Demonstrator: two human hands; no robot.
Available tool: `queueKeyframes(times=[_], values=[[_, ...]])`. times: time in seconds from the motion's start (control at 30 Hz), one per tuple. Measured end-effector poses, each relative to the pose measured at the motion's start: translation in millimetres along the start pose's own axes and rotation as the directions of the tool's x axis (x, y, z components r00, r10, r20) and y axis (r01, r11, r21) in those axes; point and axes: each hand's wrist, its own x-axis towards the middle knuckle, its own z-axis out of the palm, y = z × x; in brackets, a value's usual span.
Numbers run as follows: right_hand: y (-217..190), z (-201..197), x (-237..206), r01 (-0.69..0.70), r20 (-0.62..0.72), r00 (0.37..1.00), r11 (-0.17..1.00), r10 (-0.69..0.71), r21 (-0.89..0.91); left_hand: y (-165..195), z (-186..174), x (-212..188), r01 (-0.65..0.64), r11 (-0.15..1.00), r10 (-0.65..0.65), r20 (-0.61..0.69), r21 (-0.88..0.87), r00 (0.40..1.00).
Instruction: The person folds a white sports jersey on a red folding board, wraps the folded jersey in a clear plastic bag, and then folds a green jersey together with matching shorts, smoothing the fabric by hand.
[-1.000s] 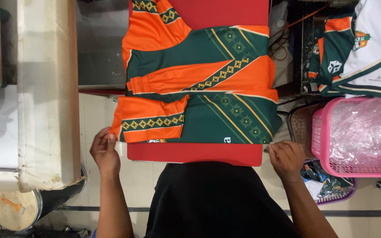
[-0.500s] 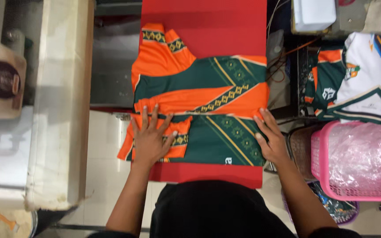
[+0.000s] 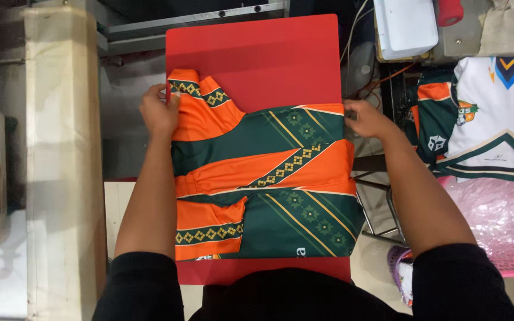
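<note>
**Jersey folding on the red board, partway in**

Biggest thing first: the red board (image 3: 257, 53) fills the middle of the view, and the orange and green jersey (image 3: 269, 190) lies flat on it, covering its lower two thirds. Looks like the sides and sleeves are already tucked in, so it's a neat rectangle now; I'd say the lengthwise fold from top to bottom is still to do. Off to the right there's a pile of white and green jerseys (image 3: 495, 125) and a pink basket (image 3: 507, 261) lined with plastic.

The left hand (image 3: 159, 112) is pinched shut on the jersey's top left corner by the sleeve. The right hand (image 3: 367, 119) is closed on the top right edge.

Compared to half a second ago, both hands have moved up from pressing flat on the lower half to grabbing the far edge.
</note>
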Motion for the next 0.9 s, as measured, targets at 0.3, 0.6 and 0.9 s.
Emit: queueKeyframes(times=[0.3,0.6,0.9], values=[[-1.4,-11.9,-43.5,-0.066,-0.2,0.978,0.995,0.051,-0.071,7.5,-5.1,-18.7,-0.34,0.939,0.344,-0.099,0.056,0.934],[-28.6,-12.3,-64.6,-0.1,-0.366,0.93,0.935,-0.034,-0.341,29.3,-6.7,6.3,0.111,0.985,-0.124,0.09,0.133,0.988],[-8.5,-17.5,-101.8,0.038,-0.41,0.84,0.792,-0.355,-0.609,31.0,-42.8,-13.0,0.021,0.733,0.108,0.148,-0.68,0.983]])
